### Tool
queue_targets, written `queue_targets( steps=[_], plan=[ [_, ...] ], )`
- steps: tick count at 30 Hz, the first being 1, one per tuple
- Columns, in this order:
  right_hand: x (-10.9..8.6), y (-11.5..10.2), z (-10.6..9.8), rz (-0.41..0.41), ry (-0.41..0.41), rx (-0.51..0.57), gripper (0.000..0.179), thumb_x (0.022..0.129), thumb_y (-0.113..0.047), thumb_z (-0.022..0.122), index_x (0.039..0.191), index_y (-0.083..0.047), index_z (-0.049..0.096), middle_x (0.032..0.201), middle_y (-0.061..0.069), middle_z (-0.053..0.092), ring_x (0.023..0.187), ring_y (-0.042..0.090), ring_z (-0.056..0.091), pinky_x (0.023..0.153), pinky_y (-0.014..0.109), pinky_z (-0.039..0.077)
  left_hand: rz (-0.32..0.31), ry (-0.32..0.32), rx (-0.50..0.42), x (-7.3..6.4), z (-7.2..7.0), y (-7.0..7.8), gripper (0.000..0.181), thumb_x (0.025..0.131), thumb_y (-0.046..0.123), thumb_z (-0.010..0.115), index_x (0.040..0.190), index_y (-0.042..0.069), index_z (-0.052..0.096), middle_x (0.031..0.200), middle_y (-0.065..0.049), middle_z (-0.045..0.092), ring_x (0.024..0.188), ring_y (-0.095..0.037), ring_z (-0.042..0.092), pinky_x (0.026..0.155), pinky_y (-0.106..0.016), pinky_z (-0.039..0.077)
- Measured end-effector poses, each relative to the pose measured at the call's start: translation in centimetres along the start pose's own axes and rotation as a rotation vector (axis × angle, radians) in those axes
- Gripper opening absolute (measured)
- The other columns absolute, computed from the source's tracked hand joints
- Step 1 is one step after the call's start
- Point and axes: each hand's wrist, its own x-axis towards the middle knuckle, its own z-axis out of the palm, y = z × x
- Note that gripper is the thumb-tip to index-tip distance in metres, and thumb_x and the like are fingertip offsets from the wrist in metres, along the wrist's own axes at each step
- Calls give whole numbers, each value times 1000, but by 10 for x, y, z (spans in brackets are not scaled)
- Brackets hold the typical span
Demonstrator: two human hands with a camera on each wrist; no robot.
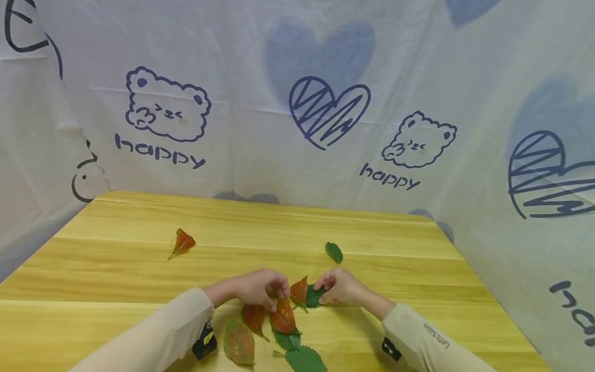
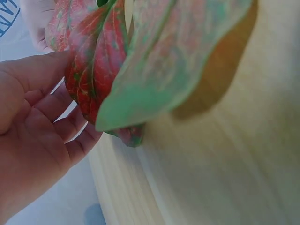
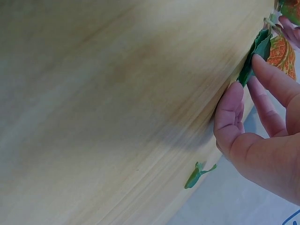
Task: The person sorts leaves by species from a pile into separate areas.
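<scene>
My left hand (image 1: pixel 262 289) pinches the upper edge of a red-orange leaf (image 1: pixel 283 318) between thumb and fingers. In the left wrist view, a dark red leaf (image 2: pixel 96 65) partly hides the fingertips of that hand. My right hand (image 1: pixel 341 287) pinches a dark green leaf (image 1: pixel 314 296) by its edge, thumb and forefinger bent toward each other. A smaller orange-red leaf (image 1: pixel 299 292) lies between the two hands, beside the green one. Below the left hand are a red leaf (image 1: pixel 253 318) and a mottled green-red leaf (image 1: pixel 239 343).
Two green leaves (image 1: pixel 304 359) lie toward the front, one partly under the red-orange leaf. A single red leaf (image 1: pixel 184 241) rests far left on the wooden table (image 1: pixel 116 248). A small green leaf (image 1: pixel 333 252) lies beyond the right hand. A printed cloth (image 1: pixel 241 103) hangs behind.
</scene>
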Motion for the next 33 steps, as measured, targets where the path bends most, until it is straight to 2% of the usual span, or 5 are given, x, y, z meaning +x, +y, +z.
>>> queue_targets(
  steps=[6,19,23,29,33],
  plan=[
    [0,1,0,-3,-3,3,18,69,9,69,85,3,65,67,1,43,56,11,37,45,22,36,-4,7,1,1,1,-2,17,73,-6,67,87,0,60,81,3,56,75,-7,52,69,-20,45],
    [0,-1,0,2,-4,-9,19,69,8,70,87,2,66,72,4,45,60,12,39,46,23,37,106,-51,-155,3,-2,-4,7,86,5,57,83,-1,57,76,5,55,69,-4,51,65,-21,42],
    [0,0,0,-10,-8,-9,19,69,8,70,87,2,66,71,3,45,59,12,39,46,23,38,95,-4,-234,2,-3,-3,7,91,7,51,90,1,54,68,3,47,57,-7,42,56,-21,38],
    [1,1,0,-13,-9,-21,19,69,7,71,87,2,66,70,2,45,57,11,39,45,23,38,61,89,-434,2,-6,-2,15,93,8,46,104,-3,49,67,-7,48,58,-34,60,57,-42,51],
    [0,0,0,-12,-9,-22,18,69,7,71,87,2,66,69,2,45,56,11,39,45,22,37,80,137,-493,2,-8,-3,21,92,6,48,110,-3,41,63,-7,48,51,-30,59,54,-44,50]
  ],
)
